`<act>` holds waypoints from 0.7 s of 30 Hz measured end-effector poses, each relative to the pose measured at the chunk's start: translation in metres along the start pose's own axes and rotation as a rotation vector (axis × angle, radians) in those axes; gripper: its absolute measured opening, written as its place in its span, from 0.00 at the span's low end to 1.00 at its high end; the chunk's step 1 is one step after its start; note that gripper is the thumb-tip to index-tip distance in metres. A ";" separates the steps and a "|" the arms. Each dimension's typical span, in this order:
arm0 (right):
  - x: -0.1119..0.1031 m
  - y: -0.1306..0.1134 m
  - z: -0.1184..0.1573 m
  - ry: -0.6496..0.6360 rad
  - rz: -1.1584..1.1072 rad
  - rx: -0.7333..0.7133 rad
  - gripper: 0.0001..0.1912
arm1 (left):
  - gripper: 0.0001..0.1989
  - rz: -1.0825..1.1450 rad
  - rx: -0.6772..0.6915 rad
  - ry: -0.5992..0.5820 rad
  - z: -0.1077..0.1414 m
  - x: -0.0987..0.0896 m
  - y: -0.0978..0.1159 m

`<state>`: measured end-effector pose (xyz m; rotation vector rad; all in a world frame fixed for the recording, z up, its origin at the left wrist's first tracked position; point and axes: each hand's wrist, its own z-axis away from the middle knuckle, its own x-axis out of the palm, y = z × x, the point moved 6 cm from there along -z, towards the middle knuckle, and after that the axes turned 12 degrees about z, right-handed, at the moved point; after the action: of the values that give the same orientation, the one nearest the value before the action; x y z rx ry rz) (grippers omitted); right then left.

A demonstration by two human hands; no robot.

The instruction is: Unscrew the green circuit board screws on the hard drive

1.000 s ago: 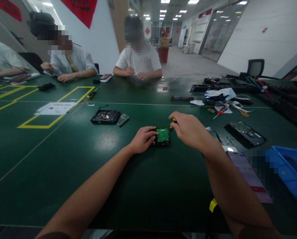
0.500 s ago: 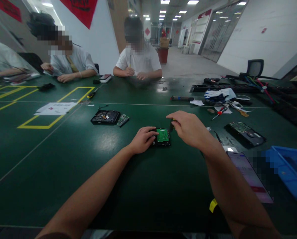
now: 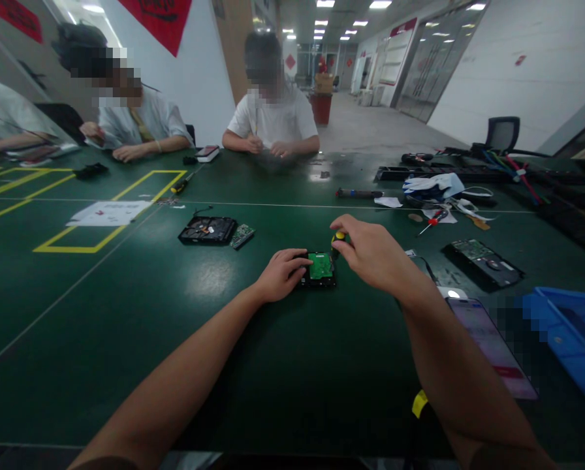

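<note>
A small hard drive (image 3: 320, 283) lies on the green table with its green circuit board facing up. My left hand (image 3: 283, 274) grips its left side, fingers reaching over onto the board and the thumb near the lower edge. Over the drive's right edge, my right hand (image 3: 365, 251) pinches the yellow and black handle of a screwdriver (image 3: 339, 243). The screwdriver stands nearly upright. Its tip is at the board's right side, too small to make out clearly.
An opened drive case (image 3: 207, 231) and a loose circuit board (image 3: 243, 236) lie to the left. On the right are another hard drive (image 3: 483, 262), a phone (image 3: 493, 346), a blue bin (image 3: 571, 339) and a red-handled screwdriver (image 3: 434, 220). Several people sit across the table.
My right hand's fingers have shifted on the screwdriver handle, exposing more of its yellow top. My left hand and the hard drive have stayed in place.
</note>
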<state>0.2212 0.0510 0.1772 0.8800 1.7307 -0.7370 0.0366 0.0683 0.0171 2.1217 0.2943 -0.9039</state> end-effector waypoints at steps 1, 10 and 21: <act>0.000 0.001 0.000 0.000 0.002 0.014 0.12 | 0.17 0.000 0.000 -0.002 0.000 0.000 0.000; -0.003 -0.003 -0.001 -0.005 0.024 -0.008 0.08 | 0.17 0.001 0.008 0.000 0.000 0.000 0.000; 0.004 0.002 -0.001 -0.013 0.053 0.002 0.13 | 0.17 0.002 0.005 -0.002 0.001 0.001 -0.002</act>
<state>0.2219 0.0537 0.1737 0.9173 1.6887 -0.7079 0.0361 0.0691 0.0149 2.1255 0.2890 -0.9062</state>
